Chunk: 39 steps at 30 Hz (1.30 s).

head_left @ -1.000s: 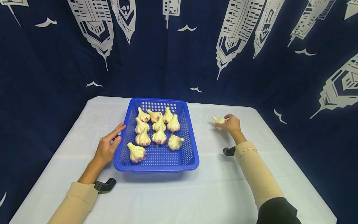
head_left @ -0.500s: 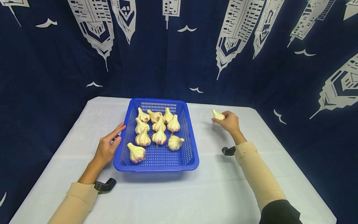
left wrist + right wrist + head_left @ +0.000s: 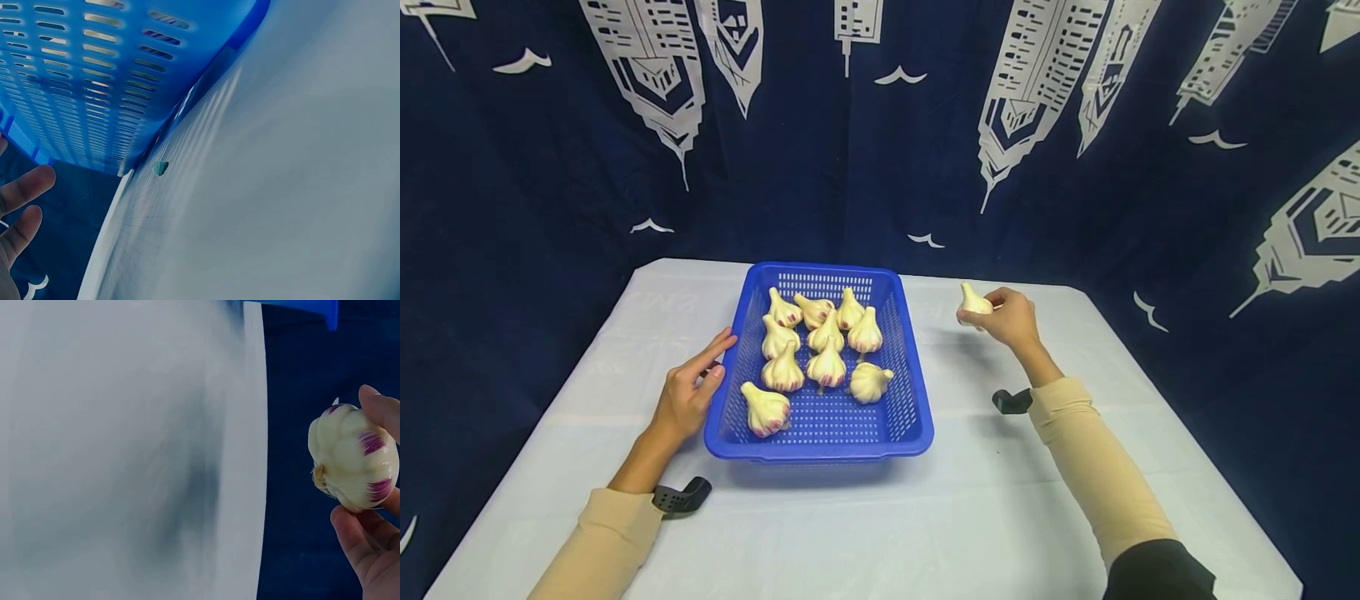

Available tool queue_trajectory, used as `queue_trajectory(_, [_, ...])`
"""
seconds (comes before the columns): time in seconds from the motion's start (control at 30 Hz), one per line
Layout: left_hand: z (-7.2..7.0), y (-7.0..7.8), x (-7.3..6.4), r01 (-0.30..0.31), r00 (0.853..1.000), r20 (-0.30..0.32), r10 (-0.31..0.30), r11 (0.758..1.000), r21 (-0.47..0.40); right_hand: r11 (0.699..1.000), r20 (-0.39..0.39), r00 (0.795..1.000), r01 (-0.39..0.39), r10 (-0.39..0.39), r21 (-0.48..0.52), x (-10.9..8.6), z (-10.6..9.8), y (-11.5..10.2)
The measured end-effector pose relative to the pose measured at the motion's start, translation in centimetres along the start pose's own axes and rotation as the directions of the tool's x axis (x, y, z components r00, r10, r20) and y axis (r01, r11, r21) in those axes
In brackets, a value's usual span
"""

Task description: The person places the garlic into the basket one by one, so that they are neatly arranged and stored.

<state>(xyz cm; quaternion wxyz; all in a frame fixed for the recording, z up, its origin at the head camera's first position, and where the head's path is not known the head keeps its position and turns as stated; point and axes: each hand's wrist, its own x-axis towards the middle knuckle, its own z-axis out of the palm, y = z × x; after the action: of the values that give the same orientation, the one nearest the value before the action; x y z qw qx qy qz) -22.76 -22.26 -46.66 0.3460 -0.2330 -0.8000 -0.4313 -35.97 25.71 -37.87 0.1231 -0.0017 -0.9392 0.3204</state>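
Note:
My right hand (image 3: pixel 1013 320) pinches a garlic bulb (image 3: pixel 974 303) between thumb and fingers, to the right of the basket. In the right wrist view the same garlic bulb (image 3: pixel 351 457) shows purple streaks and its root tuft, and it is raised off the table. A blue perforated basket (image 3: pixel 820 452) holds several white garlic bulbs, most with the stem up; one bulb (image 3: pixel 871 382) lies on its side at the right. My left hand (image 3: pixel 688 396) rests its nearly straight fingers against the basket's left rim. The left wrist view catches the basket's slotted side (image 3: pixel 100 75) and a few fingertips (image 3: pixel 31 187).
A white-covered table (image 3: pixel 985 517) carries the basket. Behind it hangs a dark blue cloth (image 3: pixel 820 183) with white building shapes. A small green spot (image 3: pixel 160 168) shows on the table surface beside the basket in the left wrist view.
My right hand has lifted the garlic bulb and shifted it slightly left and away from me; its stem has tilted more upright. The left hand and the basket have stayed put.

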Motion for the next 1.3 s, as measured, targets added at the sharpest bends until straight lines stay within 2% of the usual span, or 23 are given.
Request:
queue_trajectory(0.4, [0.0, -0.1, 0.0, 0.012, 1.000, 0.009, -0.012, 1.000, 0.003, 0.996, 0.019, 0.996, 0.090, -0.091, 0.016, -0.4, -1.0, -3.0])
queue_trajectory(0.7, [-0.1, -0.2, 0.0, -0.002, 1.000, -0.003, 0.002, 1.000, 0.001, 0.979, 0.035, 0.979, 0.198, -0.199, 0.038, -1.0, -1.7, -5.3])
queue_trajectory(1.0, [-0.1, -0.1, 0.0, -0.004, 1.000, -0.004, 0.004, 1.000, -0.014, 0.976, 0.083, 0.973, 0.209, -0.213, 0.063, -1.9, -2.0, -7.8])
queue_trajectory(1.3, [0.0, -0.1, 0.0, -0.003, 1.000, -0.004, 0.003, 1.000, -0.012, 0.958, 0.096, 0.956, 0.267, -0.277, 0.101, -2.8, -1.8, -9.6])
